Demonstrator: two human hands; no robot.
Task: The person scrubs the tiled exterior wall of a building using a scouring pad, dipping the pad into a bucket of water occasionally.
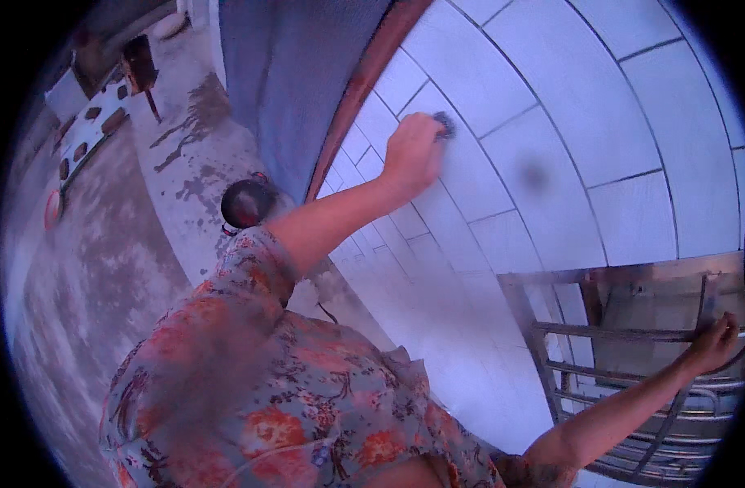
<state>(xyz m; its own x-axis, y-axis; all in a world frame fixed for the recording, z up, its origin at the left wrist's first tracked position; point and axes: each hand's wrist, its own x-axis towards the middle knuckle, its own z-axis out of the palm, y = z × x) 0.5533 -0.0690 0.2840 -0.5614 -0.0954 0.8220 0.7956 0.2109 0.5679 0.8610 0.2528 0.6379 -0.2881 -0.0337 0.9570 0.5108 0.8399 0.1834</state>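
My left hand [415,154] presses a dark, mesh-like scouring pad [445,125] against the white tiled wall [502,171]. Its fingers are closed round the pad, so only part of the pad shows. Far to the right, my right hand [714,346] is closed on the metal window grille [608,332], near its outer upright bar. Bent metal bars run below that hand, and my forearm crosses in front of some of them.
A grey-blue door or panel [295,73] with a reddish-brown frame [364,77] adjoins the tiles. On the concrete floor [120,244] stands a dark round bucket-like container [248,203]. Wet patches mark the floor beyond it. Further left lies a red-rimmed round thing [52,209] near several brown blocks.
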